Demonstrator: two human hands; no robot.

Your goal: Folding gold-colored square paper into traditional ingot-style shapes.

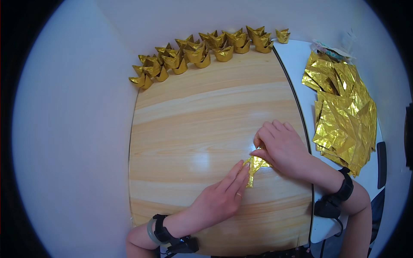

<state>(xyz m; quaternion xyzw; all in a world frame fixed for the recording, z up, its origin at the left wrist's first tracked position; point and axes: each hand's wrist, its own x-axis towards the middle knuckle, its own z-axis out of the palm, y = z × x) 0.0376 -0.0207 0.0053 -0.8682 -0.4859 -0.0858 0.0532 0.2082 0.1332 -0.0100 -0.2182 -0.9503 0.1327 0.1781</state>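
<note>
A small folded piece of gold foil paper (254,167) lies on the wooden tabletop, right of its middle, between my two hands. My left hand (223,191) reaches in from the lower left, its fingers close together and their tips holding the paper's left edge; the thumb is hardly visible. From the right, my right hand (282,148) bends over the paper with curled fingers, thumb and forefinger closed at its upper edge. Part of the paper is hidden under the right hand.
Folded gold foil ingots (195,53) stand in stacked rows along the table's (193,112) far edge. One single ingot (282,35) sits apart at the back right. On a white surface (297,69) to the right lies a pile of gold foil sheets (344,116). Both wrists wear black straps with cables.
</note>
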